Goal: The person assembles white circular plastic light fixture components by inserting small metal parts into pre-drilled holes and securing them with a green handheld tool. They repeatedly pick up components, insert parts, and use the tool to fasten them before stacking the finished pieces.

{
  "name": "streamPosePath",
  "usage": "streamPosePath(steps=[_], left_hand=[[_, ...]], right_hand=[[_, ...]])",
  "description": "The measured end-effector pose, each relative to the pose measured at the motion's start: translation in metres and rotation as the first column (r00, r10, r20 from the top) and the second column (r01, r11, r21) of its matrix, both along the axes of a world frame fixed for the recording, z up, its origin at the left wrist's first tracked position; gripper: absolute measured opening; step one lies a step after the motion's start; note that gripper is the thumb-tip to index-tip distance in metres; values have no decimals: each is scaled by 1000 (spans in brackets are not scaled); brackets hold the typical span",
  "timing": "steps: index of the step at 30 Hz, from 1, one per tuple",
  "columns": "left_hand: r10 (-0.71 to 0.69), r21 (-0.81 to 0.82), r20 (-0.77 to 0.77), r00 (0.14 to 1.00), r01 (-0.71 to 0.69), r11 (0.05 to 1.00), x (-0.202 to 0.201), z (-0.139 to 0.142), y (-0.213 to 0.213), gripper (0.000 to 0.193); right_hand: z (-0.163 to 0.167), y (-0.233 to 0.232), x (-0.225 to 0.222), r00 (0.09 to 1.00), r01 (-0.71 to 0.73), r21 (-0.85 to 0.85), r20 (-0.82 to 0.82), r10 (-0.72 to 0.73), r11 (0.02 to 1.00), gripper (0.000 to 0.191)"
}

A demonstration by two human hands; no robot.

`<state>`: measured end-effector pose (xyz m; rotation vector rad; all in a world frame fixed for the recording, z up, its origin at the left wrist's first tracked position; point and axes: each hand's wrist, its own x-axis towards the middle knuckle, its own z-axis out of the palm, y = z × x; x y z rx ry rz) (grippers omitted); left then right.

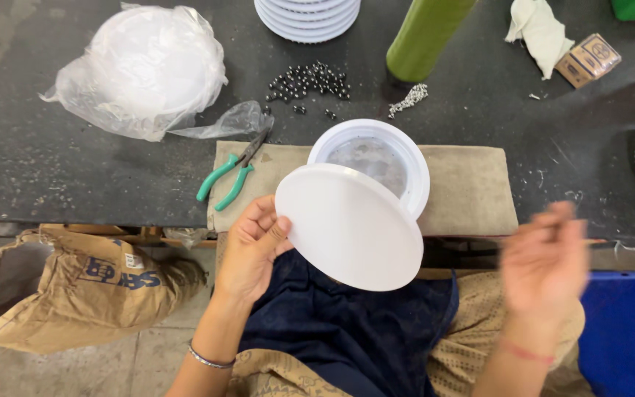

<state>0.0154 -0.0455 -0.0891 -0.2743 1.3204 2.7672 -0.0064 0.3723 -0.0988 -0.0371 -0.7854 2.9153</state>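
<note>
My left hand [250,250] grips the left edge of a flat white round disc [350,228], held tilted over my lap. Just behind the disc, a white round housing [413,165] with a grey inside lies on a folded beige cloth [472,187] at the table's front edge; the disc covers its lower left part. My right hand [545,261] is blurred at the right, raised beside the cloth, with fingers apart and nothing visible in it.
Green-handled pliers [228,176] lie on the cloth's left end. Small dark metal balls [310,81], a green cylinder [424,37], a stack of white housings [307,18] and a plastic-bagged white part [145,70] stand farther back. A blue bin [626,331] sits at lower right, a brown sack [75,287] at lower left.
</note>
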Motion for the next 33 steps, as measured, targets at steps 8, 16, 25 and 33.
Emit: streamPosePath(steps=[8, 16, 25, 33], left_hand=[[5, 113, 14, 1000, -6, 994, -7, -4, 4, 30], [130, -224, -162, 978, -165, 961, -11, 14, -1, 39], [117, -415, -228, 967, -205, 887, 0, 19, -17, 34], [80, -647, -329, 941, -287, 707, 6, 30, -14, 28]], right_hand=[[8, -151, 53, 930, -340, 606, 102, 354, 719, 54], [26, -161, 54, 974, -177, 838, 74, 214, 515, 27], [23, -152, 61, 982, -143, 901, 79, 170, 409, 25], [16, -149, 53, 982, -173, 875, 122, 141, 452, 26]])
